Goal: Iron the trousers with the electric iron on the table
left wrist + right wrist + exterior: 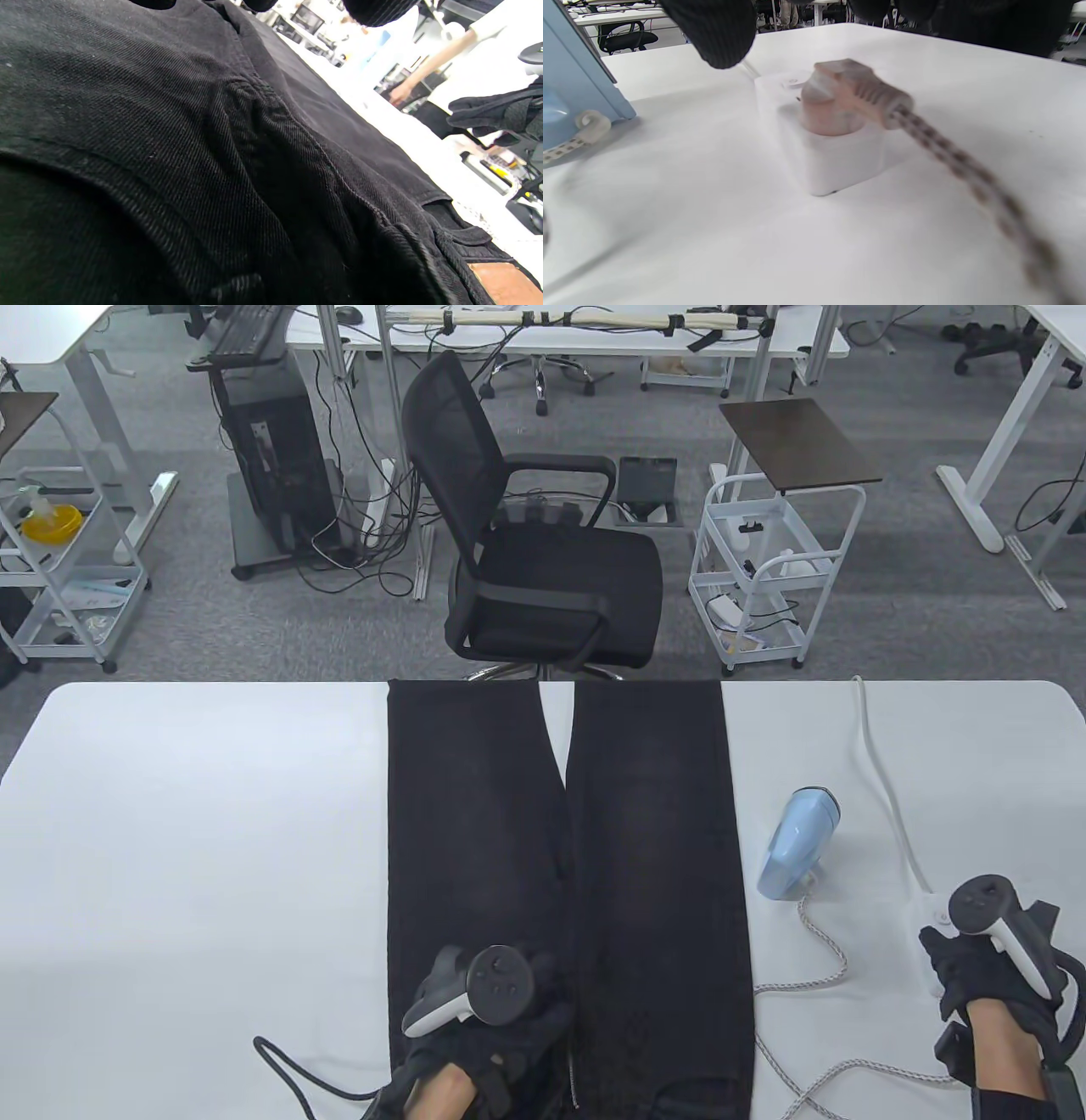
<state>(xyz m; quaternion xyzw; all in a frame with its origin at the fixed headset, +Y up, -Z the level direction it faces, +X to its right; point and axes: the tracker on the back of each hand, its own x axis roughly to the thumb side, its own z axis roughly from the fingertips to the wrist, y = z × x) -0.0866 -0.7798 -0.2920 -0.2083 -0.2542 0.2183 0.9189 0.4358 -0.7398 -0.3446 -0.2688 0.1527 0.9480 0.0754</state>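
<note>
1. The left hand rests on the black trousers near the tabletop's near edge, on the upper part of the left leg just beside the zip. Its fingers blend into the dark cloth, so I cannot tell whether they lie flat or curl.
2. The trousers lie spread down the middle of the tabletop, long axis running from the near edge to the far edge: waistband toward the person, both leg hems at the far edge, legs parted in a narrow V.
3. The pale blue electric iron stands on end right of the trousers, apart from them, its narrow end pointing up and toward the far edge.
4. Its braided cord loops along the tabletop to a plug seated in a white socket block toward the right edge.
5. The right hand hovers at that block; its fingers hang above the plug, holding nothing visible.
6. Judged progress: trousers laid out, iron plugged in; no pressing begun. Picking up the iron and pressing both legs remain.
</note>
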